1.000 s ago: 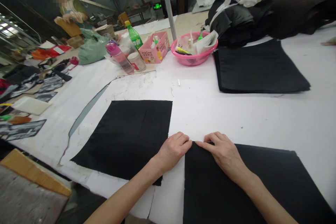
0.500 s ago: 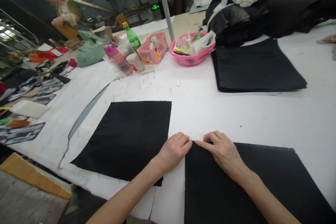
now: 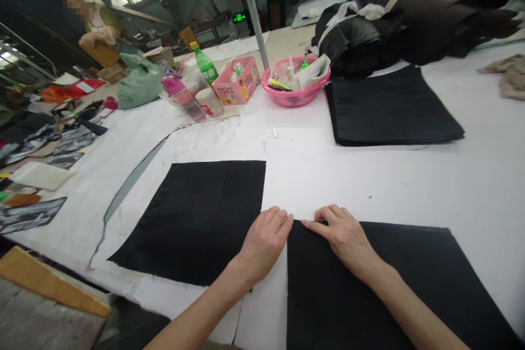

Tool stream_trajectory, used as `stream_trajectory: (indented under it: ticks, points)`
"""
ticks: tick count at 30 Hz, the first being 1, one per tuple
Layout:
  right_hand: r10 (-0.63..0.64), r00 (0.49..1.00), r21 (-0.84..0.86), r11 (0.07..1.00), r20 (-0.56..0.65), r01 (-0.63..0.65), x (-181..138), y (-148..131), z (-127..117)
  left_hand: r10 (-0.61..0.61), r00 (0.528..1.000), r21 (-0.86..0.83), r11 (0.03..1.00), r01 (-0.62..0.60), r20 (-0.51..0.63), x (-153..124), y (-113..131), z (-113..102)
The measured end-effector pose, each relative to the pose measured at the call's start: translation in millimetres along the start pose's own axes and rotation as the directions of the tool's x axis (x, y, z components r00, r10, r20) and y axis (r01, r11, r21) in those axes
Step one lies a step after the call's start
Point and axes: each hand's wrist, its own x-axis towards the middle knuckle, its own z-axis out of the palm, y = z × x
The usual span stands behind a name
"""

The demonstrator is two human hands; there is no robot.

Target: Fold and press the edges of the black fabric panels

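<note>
A white-covered table (image 3: 320,169) fills much of the view, bearing a bundle of dark cloth (image 3: 365,49) at far right, the near black sheet (image 3: 328,295) at front right, a second black sheet (image 3: 192,219) to its left, and a pink basin (image 3: 295,99) farther back. At the near black sheet's far left corner is the left hand (image 3: 264,238), fingers curled close together (whether they pinch the fabric, I cannot tell); just beside it, the right hand (image 3: 344,238) touches the far edge, thumb and forefinger parted, gripping nothing. Beyond both lies a small white stick (image 3: 275,133).
</note>
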Motion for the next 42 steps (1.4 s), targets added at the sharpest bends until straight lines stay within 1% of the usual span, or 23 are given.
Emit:
stream_trajectory:
  ticks: [2, 4, 8, 13, 16, 22, 27, 30, 33, 36, 42]
  points:
    - [0.004, 1.000, -0.009, 1.000, 0.008, -0.004, 0, -1, 0, -0.007, 0.999, -0.007, 1.000, 0.007, -0.043, 3, 10, 1]
    - [0.013, 1.000, -0.003, 1.000, 0.020, -0.013, 0, -2, 0, 0.010, 0.999, -0.012, 1.000, -0.011, -0.053, 5, 19, 5]
    - [0.018, 1.000, 0.035, 0.999, 0.017, -0.018, 0, -2, -3, -0.005, 0.998, -0.002, 1.000, 0.005, -0.060, 1, 24, 17]
    - [0.037, 0.999, 0.087, 0.996, -0.015, -0.035, -4, 9, -11, -0.022, 1.000, -0.036, 0.999, 0.023, 0.015, -5, 21, 21]
    - [0.008, 1.000, 0.087, 0.996, -0.003, -0.008, -9, 17, -16, -0.027, 0.999, -0.046, 0.999, 0.029, 0.046, -5, 21, 20]
    - [-0.026, 1.000, 0.005, 1.000, -0.006, 0.026, -15, 19, -20, -0.018, 0.998, -0.021, 1.000, 0.020, 0.063, -3, 22, 17]
    - [-0.028, 1.000, -0.040, 0.999, -0.006, 0.027, -18, 19, -18, 0.012, 0.992, 0.067, 0.998, -0.020, 0.127, -1, 23, 14]
    - [-0.043, 0.999, -0.037, 0.998, -0.021, 0.043, -19, 18, -16, 0.062, 0.983, 0.110, 0.991, -0.081, 0.172, 2, 24, 13]
    - [-0.045, 0.998, -0.027, 0.999, -0.033, 0.044, -19, 17, -16, 0.107, 0.970, 0.111, 0.985, -0.133, 0.218, 6, 26, 11]
    - [-0.031, 0.999, -0.015, 0.999, -0.023, 0.030, -20, 20, -17, 0.114, 0.960, 0.118, 0.982, -0.148, 0.257, 10, 28, 9]
    - [-0.005, 1.000, 0.036, 0.999, -0.026, 0.006, -32, 37, -25, 0.116, 0.949, 0.109, 0.982, -0.154, 0.291, 13, 27, 7]
